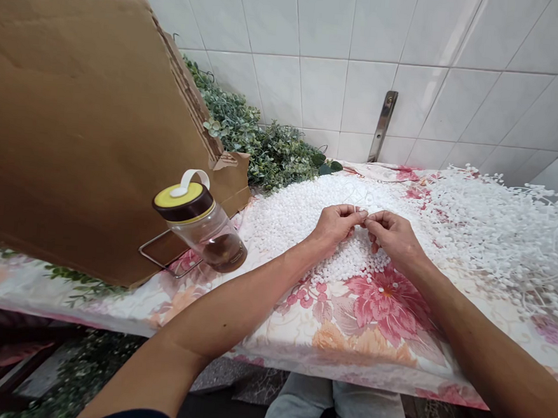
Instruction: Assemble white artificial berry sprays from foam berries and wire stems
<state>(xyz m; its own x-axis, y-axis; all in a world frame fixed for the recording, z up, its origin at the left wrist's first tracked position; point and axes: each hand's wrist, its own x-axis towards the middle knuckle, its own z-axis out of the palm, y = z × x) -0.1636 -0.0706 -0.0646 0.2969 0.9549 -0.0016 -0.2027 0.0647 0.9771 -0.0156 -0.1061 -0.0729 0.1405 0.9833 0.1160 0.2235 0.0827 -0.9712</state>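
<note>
Plainly, left grip: my left hand [337, 227] is pinched at the fingertips on a thin white strand [355, 208].
Right grip: my right hand [394, 237] is pinched too, its tips meeting the left ones; what sits between them is too small to tell.
Loose beads: a broad heap of white beads [283, 219], small, roundish, matt, lies beneath and around my hands, a few strays on the cloth in front.
Beaded stems: a springy tangle of white stems [506, 234] with knobbed tips lies on my right, apart from my hands.
How far along: I judge it midway, with many tipped stems gathered and plenty of beads loose; the piece in my fingers looks unfinished, though I can't be sure.
Worktop: draped in soft, rumpled floral cloth [387, 306], pink and orange blooms on cream.
Left side: a clear bottle [210, 239] with a yellow-and-brown lid, tilted in view, beside stiff brown cardboard [84, 119].
Behind: small-leaved greenery [277, 155] against glossy tiles [325, 21].
</note>
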